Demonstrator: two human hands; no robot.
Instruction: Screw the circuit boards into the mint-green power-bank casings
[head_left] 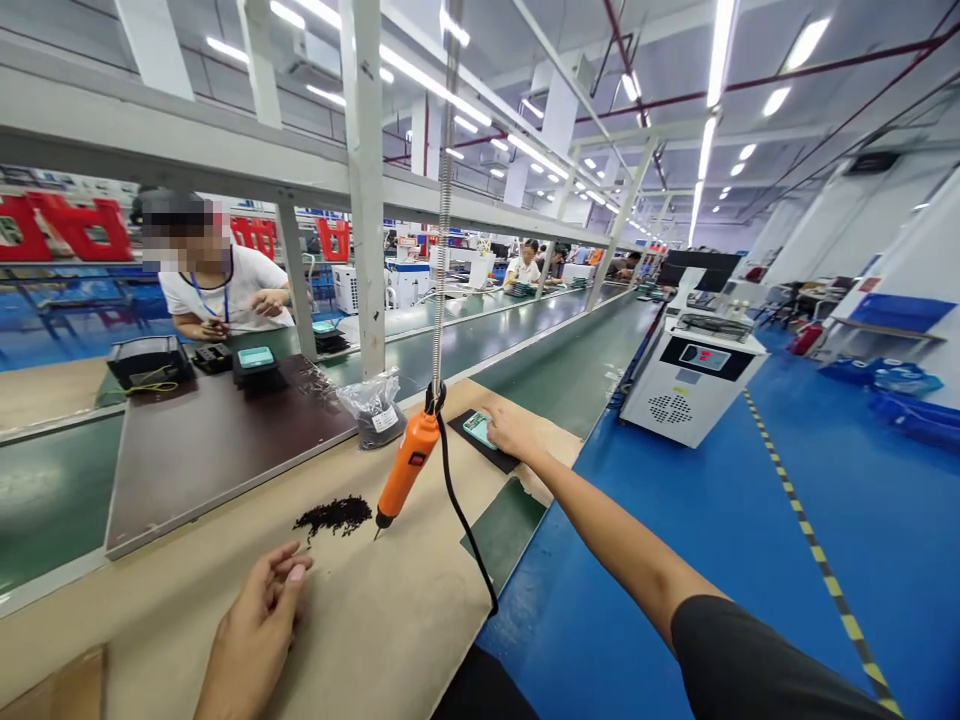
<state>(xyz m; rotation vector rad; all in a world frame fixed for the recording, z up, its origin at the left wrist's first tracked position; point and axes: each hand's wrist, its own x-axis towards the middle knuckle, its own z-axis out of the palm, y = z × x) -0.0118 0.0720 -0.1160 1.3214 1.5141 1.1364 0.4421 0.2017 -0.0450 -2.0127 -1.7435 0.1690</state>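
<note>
My left hand (259, 625) hovers over the brown board in front of me, its fingers loosely curled and apart; I see nothing in them. Just beyond it lies a heap of small black screws (335, 514). My right hand (514, 434) reaches forward, its fingers at the right edge of a teal casing (478, 430) with a circuit board showing. Beneath the casing is a black mat (504, 459). Between my hands an orange electric screwdriver (407, 467) hangs bit down from a coiled spring (441, 230), touched by neither hand.
A clear bag (375, 410) of dark contents stands behind the screwdriver. Its black cable (455, 490) loops down to the board's edge. A dark brown board (225, 450) lies left. Across the line a person (225, 285) works near another teal casing (256, 356). A white machine (694, 375) stands right.
</note>
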